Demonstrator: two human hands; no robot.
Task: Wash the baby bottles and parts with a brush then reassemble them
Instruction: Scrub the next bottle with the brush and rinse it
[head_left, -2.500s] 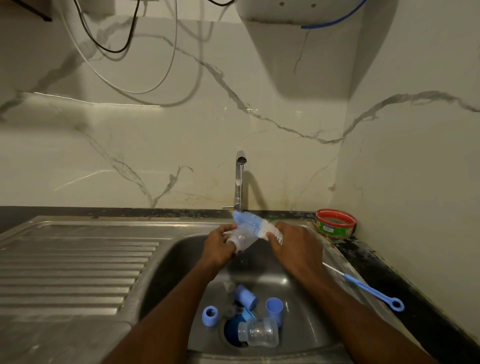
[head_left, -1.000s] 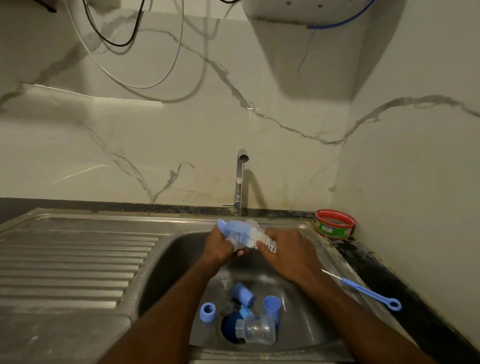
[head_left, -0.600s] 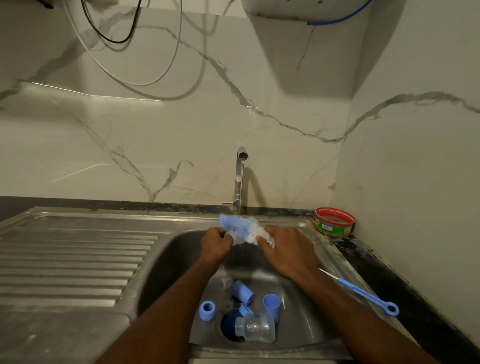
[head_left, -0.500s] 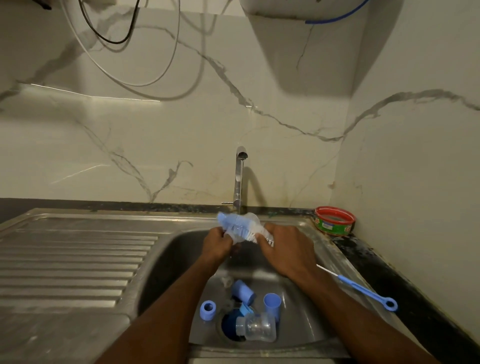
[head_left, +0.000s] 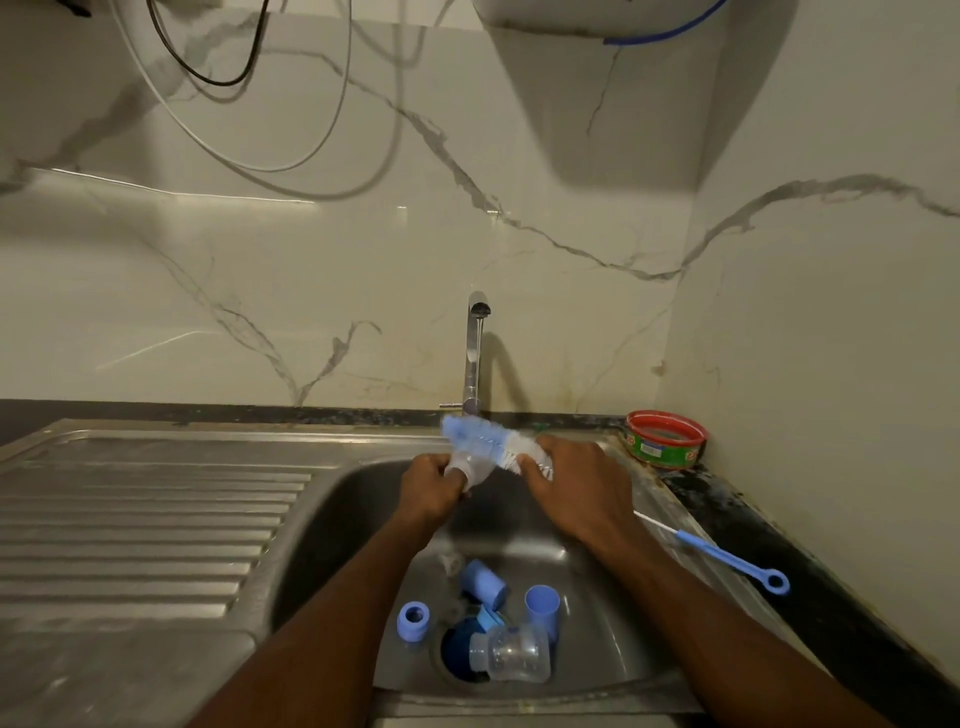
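Over the steel sink (head_left: 337, 509), under the tap (head_left: 474, 353), my left hand (head_left: 428, 486) grips a small clear teat (head_left: 470, 465). My right hand (head_left: 576, 486) holds a blue-and-white bottle brush (head_left: 493, 441) whose bristles lie across the teat. Down in the basin lie a clear baby bottle (head_left: 514, 660) on its side over the drain, a blue ring (head_left: 413, 622), a blue cap (head_left: 483, 584) and a blue cup-shaped cap (head_left: 542, 608).
A thin blue teat brush (head_left: 727, 558) lies on the sink's right rim. A red-and-green tin (head_left: 665, 439) stands in the back right corner. The ribbed draining board (head_left: 145, 525) stretches to the left. Marble walls close the back and right; cables hang above.
The brush has been sliding back and forth across the teat between my hands. The parts in the basin have stayed where they were.
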